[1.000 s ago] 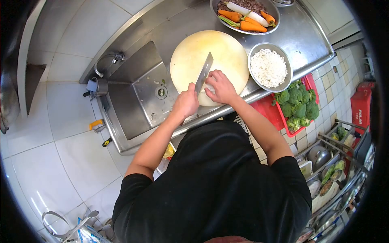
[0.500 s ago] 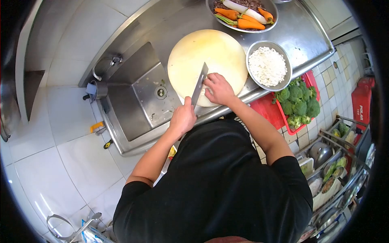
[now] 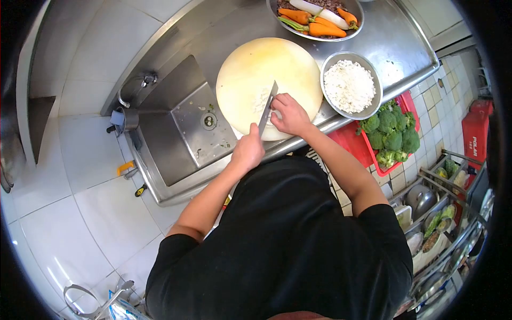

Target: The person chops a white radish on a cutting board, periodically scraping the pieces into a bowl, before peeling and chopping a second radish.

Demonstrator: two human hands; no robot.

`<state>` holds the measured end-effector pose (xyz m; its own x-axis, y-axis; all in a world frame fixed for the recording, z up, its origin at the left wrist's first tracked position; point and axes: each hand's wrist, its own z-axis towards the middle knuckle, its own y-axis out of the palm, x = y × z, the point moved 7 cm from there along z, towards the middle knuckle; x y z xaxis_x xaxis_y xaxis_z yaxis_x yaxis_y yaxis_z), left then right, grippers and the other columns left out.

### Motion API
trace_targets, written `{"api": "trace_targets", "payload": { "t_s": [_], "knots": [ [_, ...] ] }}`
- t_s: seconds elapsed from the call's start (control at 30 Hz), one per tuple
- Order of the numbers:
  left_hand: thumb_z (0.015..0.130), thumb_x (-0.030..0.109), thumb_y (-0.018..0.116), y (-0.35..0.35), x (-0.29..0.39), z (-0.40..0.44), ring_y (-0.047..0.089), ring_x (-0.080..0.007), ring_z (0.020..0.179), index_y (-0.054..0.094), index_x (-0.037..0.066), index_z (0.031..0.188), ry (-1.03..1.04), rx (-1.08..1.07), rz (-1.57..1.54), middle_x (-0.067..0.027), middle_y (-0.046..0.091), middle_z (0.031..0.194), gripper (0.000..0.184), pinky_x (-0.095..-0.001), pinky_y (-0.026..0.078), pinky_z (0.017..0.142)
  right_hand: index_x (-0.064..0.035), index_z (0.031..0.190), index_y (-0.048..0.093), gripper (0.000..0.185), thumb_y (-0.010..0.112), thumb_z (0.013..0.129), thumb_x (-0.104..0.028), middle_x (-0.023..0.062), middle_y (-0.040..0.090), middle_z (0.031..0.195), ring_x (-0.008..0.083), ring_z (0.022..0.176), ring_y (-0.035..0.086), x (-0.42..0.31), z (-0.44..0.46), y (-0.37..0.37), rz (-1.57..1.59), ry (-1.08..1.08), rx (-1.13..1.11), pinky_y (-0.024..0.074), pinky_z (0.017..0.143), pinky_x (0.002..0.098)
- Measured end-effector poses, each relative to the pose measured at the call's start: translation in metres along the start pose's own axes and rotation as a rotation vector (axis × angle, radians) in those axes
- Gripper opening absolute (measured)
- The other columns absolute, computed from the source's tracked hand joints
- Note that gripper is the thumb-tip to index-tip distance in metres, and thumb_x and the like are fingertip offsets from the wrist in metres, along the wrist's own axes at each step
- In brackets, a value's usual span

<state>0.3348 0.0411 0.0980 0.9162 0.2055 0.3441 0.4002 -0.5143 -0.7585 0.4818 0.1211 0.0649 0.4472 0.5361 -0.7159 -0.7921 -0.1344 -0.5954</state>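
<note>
My left hand (image 3: 248, 151) is wrapped round the handle of a cleaver-like knife (image 3: 268, 109), its blade slanting up and to the right over a round cream cutting board (image 3: 256, 64). Just right of the blade, my right hand (image 3: 291, 115) has its fingers curled down on a piece of white food (image 3: 270, 118) near the board's lower edge. The fingers hide most of that piece. Small white chopped bits (image 3: 261, 97) lie on the board left of the blade.
A bowl of white pieces (image 3: 349, 87) stands right of the board; behind is a bowl with carrots and a white radish (image 3: 324, 28). The sink (image 3: 176, 125) is at left. Broccoli (image 3: 392, 140) fills a red basket (image 3: 380, 166) below the counter's right edge.
The blade has moved to the right, close against my right fingers, and chopped white bits now show left of it. The view has shifted slightly. Both hands keep their holds.
</note>
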Motion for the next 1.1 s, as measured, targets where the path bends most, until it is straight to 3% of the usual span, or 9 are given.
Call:
{"api": "trace_targets", "payload": {
  "t_s": [0.1,0.23,0.33,0.43,0.6,0.83,0.97,1.1],
  "knots": [
    [0.104,0.012,0.049,-0.002,0.007,0.031,0.066,-0.0578,0.082,0.040,-0.004,0.119,0.135,0.140,-0.046,-0.0376,0.067,0.082,0.024,-0.0658,0.050,0.076,-0.0041,0.095,0.064,0.017,0.069,0.080,-0.011,0.0131,0.061,0.100,0.0341,0.101,0.060,0.000,-0.001,0.000,0.005,0.006,-0.009,0.0528,0.090,0.0437],
    [0.104,0.012,0.049,-0.026,0.017,0.020,0.066,-0.0579,0.082,0.040,-0.004,0.121,0.127,0.105,-0.043,-0.0376,0.067,0.083,0.025,-0.0655,0.050,0.077,-0.0041,0.094,0.064,0.016,0.069,0.081,-0.012,0.0119,0.062,0.099,0.0332,0.100,0.060,-0.005,-0.002,-0.012,0.010,-0.036,0.097,0.0528,0.089,0.0432],
    [0.104,0.013,0.050,-0.032,0.023,-0.013,0.066,-0.0580,0.082,0.040,-0.004,0.124,0.077,0.026,-0.007,-0.0376,0.067,0.084,0.028,-0.0653,0.050,0.077,-0.0044,0.093,0.063,0.015,0.069,0.081,-0.012,0.0126,0.062,0.099,0.0338,0.100,0.061,0.002,-0.003,-0.011,0.030,0.024,0.020,0.0526,0.090,0.0438],
    [0.101,0.010,0.050,0.005,0.013,0.008,0.068,-0.0570,0.088,0.041,-0.006,0.130,0.013,0.025,-0.012,-0.0392,0.068,0.091,0.034,-0.0646,0.051,0.081,-0.0045,0.092,0.062,0.015,0.069,0.080,-0.010,0.0128,0.061,0.098,0.0342,0.099,0.061,0.007,-0.004,-0.006,0.022,0.013,-0.006,0.0524,0.089,0.0442],
    [0.104,0.015,0.050,-0.012,0.033,0.046,0.067,-0.0569,0.085,0.042,-0.003,0.120,0.104,0.113,-0.054,-0.0380,0.067,0.086,0.025,-0.0645,0.051,0.079,-0.0046,0.093,0.062,0.016,0.070,0.080,-0.009,0.0138,0.062,0.099,0.0353,0.100,0.061,0.005,-0.004,-0.015,0.054,0.008,0.003,0.0527,0.089,0.0439],
    [0.104,0.013,0.051,-0.021,0.030,-0.007,0.067,-0.0571,0.084,0.041,-0.002,0.126,0.060,0.039,-0.026,-0.0376,0.067,0.085,0.029,-0.0638,0.051,0.078,-0.0049,0.093,0.062,0.016,0.070,0.079,-0.007,0.0137,0.063,0.097,0.0349,0.097,0.062,0.013,-0.007,-0.020,0.074,0.019,-0.003,0.0534,0.087,0.0430],
    [0.104,0.014,0.051,0.012,0.026,0.021,0.066,-0.0575,0.082,0.041,-0.002,0.125,0.062,0.086,-0.029,-0.0371,0.067,0.082,0.028,-0.0644,0.051,0.076,-0.0048,0.094,0.063,0.016,0.070,0.079,-0.007,0.0141,0.063,0.097,0.0351,0.097,0.063,0.016,-0.009,-0.018,0.066,0.003,-0.013,0.0536,0.087,0.0431],
    [0.104,0.015,0.051,-0.006,0.043,0.049,0.067,-0.0572,0.082,0.041,-0.001,0.122,0.101,0.133,-0.033,-0.0373,0.067,0.083,0.026,-0.0643,0.051,0.076,-0.0045,0.094,0.063,0.015,0.070,0.081,-0.008,0.0139,0.063,0.097,0.0352,0.097,0.063,0.014,-0.011,-0.024,0.093,0.025,0.011,0.0540,0.087,0.0433]
  ]
}}
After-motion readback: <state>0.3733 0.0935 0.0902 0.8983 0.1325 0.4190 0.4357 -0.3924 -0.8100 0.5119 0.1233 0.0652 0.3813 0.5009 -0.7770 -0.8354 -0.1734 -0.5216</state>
